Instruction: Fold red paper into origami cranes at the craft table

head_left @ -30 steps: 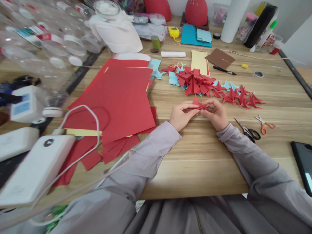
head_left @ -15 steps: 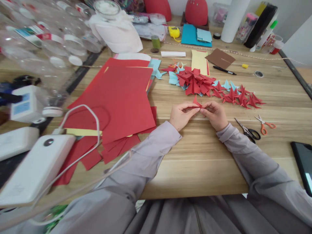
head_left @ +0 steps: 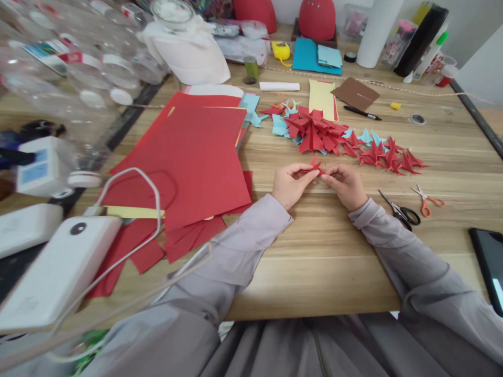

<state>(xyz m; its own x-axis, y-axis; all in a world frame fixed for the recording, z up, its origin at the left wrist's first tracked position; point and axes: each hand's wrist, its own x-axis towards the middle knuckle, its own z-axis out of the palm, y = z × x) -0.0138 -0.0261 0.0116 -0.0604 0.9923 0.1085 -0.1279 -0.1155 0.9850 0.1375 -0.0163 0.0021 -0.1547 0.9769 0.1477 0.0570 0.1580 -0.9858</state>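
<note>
A wood-grain table [head_left: 314, 272] fills most of the frame. Red paper sheets [head_left: 196, 167] lie stacked left of centre. Clear plastic bottles [head_left: 118, 68] crowd the upper left; their labels, red on some and blue-green on another, are too blurred to read. At lower left rests a white power bank [head_left: 63, 277] with a round dark display, its faint print illegible. A heap of folded red paper pieces [head_left: 314, 131] sits above centre, with light-blue ones among and behind it. Below the heap, at the centre, are the left hand [head_left: 291, 186] and right hand [head_left: 348, 186]. To their right lie black-handled scissors [head_left: 401, 212], then smaller orange-handled scissors [head_left: 426, 201]. Between the hands is a small folded red paper [head_left: 315, 165], one point upward: the left grip pinches it between thumb and fingers, and the right grip, also narrow, nips its right end.
</note>
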